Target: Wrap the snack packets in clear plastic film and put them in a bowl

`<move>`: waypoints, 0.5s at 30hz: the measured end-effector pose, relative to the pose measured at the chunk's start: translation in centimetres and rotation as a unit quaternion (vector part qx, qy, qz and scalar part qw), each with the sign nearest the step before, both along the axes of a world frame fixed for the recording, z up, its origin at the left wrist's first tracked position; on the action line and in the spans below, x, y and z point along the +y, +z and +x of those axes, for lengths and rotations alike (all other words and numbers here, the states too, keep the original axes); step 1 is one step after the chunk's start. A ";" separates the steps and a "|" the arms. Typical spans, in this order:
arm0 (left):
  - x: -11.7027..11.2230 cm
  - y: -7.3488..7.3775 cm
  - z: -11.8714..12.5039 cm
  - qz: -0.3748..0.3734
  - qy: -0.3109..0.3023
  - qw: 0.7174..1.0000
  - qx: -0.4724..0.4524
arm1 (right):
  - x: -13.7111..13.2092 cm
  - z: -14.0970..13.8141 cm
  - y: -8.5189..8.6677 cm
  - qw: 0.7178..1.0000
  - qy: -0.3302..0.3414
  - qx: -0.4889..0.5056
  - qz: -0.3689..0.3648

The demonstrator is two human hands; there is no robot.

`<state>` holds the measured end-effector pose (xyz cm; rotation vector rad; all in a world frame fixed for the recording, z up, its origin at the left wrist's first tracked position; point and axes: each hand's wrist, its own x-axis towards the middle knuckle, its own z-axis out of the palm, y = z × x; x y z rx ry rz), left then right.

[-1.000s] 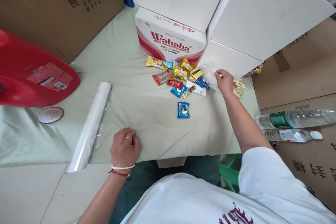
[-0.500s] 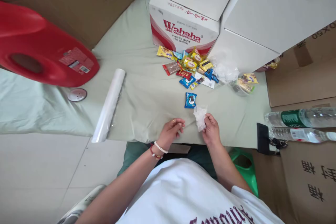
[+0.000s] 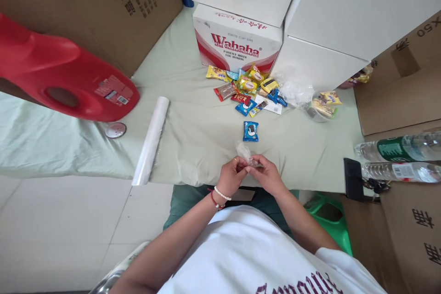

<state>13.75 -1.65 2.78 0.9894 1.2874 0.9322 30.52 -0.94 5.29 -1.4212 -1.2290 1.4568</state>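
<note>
Between my two hands is a crumpled clear plastic bag (image 3: 244, 150), close to the table's front edge. My left hand (image 3: 232, 175), with bracelets at the wrist, pinches it from the left. From the right, my right hand (image 3: 267, 173) pinches the same bag, fingertips almost touching the left ones. Just beyond lies a small blue snack packet (image 3: 250, 131), flat on the cloth. Farther back sits a pile of wrapped snacks (image 3: 247, 85) in yellow, red and blue, against the Wahaha box.
The Wahaha box (image 3: 237, 41) stands at the back, white boxes beside it. At left are a plastic roll (image 3: 150, 141), a red jug (image 3: 69, 78) and a round lid (image 3: 115, 130). A bowl of snacks (image 3: 322, 111), a phone (image 3: 353, 179) and two bottles (image 3: 401, 148) are at right.
My left hand has moved right and taken hold of the plastic bag. My right hand has drawn the bag slightly left and nearer. The view has shifted a little.
</note>
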 end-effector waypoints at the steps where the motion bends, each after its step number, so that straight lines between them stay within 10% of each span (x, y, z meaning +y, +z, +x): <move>1: 0.0 0.0 -0.4 -0.015 -0.007 0.999 -0.027 | 0.1 0.0 0.0 1.000 -0.001 0.005 -0.011; 15: 1.4 0.1 -2.0 -0.083 0.133 0.982 -0.105 | -0.3 -0.1 0.6 0.998 0.011 0.049 -0.022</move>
